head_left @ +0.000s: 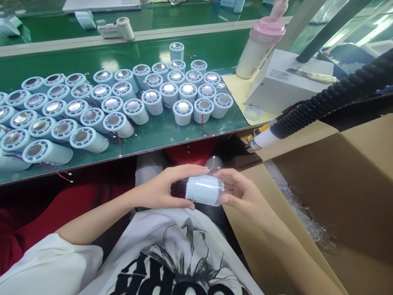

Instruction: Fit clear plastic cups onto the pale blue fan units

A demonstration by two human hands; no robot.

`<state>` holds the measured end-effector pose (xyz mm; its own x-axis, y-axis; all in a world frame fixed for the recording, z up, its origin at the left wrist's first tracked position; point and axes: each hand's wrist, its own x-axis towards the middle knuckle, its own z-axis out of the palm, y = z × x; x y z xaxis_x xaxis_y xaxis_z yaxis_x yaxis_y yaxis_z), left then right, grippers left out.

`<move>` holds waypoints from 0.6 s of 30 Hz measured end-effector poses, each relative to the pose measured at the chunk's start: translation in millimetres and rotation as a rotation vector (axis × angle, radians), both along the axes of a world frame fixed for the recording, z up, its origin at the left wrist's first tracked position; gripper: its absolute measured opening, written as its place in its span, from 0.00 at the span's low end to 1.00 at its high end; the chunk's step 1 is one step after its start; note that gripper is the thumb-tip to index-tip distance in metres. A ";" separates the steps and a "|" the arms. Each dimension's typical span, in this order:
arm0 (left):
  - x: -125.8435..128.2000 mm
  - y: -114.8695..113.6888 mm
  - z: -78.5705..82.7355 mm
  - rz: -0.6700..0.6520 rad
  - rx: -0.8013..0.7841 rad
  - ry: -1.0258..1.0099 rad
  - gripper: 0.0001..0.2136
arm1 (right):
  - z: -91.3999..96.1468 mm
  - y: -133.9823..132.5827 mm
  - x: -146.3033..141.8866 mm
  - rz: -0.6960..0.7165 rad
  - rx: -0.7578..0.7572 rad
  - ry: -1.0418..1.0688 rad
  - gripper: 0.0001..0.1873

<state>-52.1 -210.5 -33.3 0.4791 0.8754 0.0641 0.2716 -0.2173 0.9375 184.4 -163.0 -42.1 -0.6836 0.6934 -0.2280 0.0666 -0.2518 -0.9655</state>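
My left hand (166, 186) and my right hand (242, 192) together hold one pale blue cylindrical part (202, 189) on its side, just above my lap and below the table edge. The left fingers wrap its dark left end. The right fingers close round its clear right end. A thin red and orange wire (211, 164) sticks up behind it. On the green table (172, 135) stand several more pale blue cylindrical parts (183, 111) with shiny metal tops and red wires, packed in rows to the left.
An open cardboard box (346, 192) with clear plastic inside stands at my right. A black corrugated hose with a white nozzle (267, 137) hangs over its corner. A pink-capped bottle (260, 47), a white box (285, 82) and a pale ring (252, 112) sit at the table's right.
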 end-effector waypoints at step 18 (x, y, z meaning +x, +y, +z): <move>-1.8 0.1 -1.6 -0.057 0.063 -0.018 0.36 | -7.2 -2.0 -17.7 0.017 -0.530 -0.017 0.28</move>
